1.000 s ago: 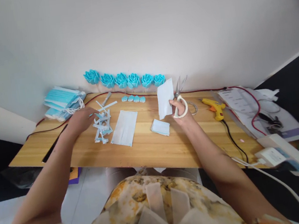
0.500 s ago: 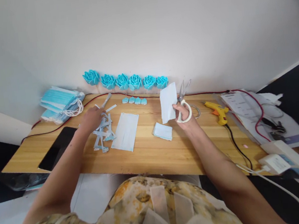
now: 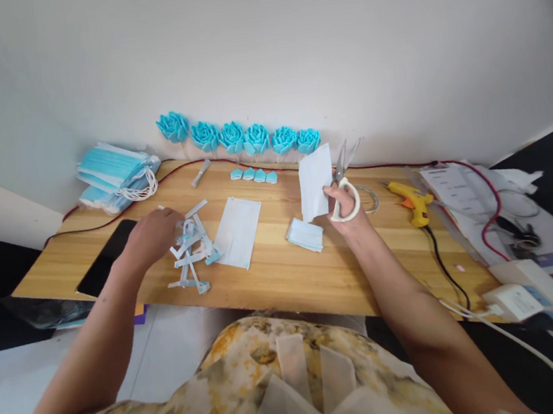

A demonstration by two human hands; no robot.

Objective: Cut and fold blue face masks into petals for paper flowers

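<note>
My right hand is closed around the white handle of a pair of scissors, whose metal blades point up and stand apart. The same hand pinches a pale mask sheet upright beside the blades. At the left, my left hand has its fingers curled on a tangle of cut mask strips; the fingertips are partly hidden. Between the hands lie a flat pale mask sheet and a small stack of cut pieces. Several small folded blue pieces form a row behind them.
Several blue flowers line the wall. Masks are piled at the back left, above a black phone. A lone strip, a tape roll, a yellow glue gun and a power strip also lie around.
My left hand has come back towards me and to the left, and the strip tangle has shifted closer. My right hand keeps its hold on the scissors and sheet. The view has tilted slightly.
</note>
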